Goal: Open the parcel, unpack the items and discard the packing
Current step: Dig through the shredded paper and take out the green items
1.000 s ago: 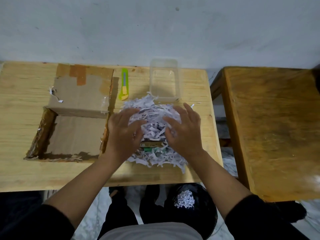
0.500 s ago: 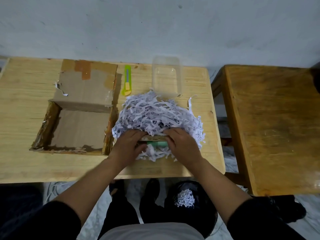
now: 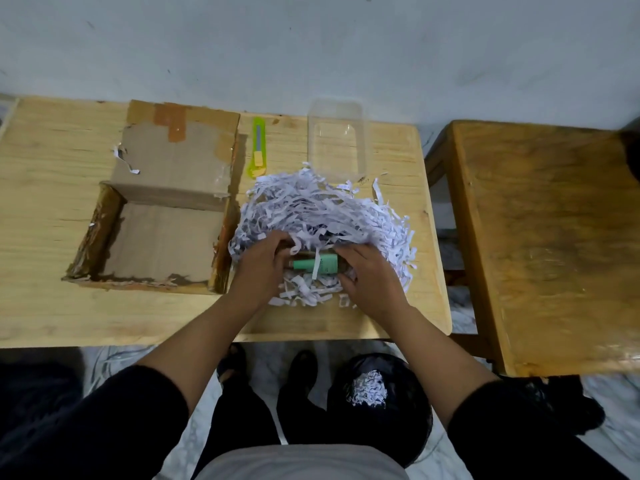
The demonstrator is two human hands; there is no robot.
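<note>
A heap of white shredded paper (image 3: 322, 209) lies on the wooden table (image 3: 41, 209), right of the opened cardboard box (image 3: 156, 233), which looks empty. A green tube-shaped item (image 3: 323, 264) shows in a gap at the heap's near side, with a brown item just behind it. My left hand (image 3: 259, 268) rests on the shreds at the gap's left, fingers curled into the paper. My right hand (image 3: 370, 275) sits at the gap's right, fingers bent against the items' end. Whether either hand grips an item is hidden.
A green utility knife (image 3: 257, 147) and a clear plastic container (image 3: 337, 140) lie at the table's back. A black bin (image 3: 381, 393) holding some shreds stands on the floor below the table edge. A second wooden table (image 3: 554, 237) is on the right.
Both hands drew back from the top of the heap to its near side and parted the shreds. The green item is now more exposed between them.
</note>
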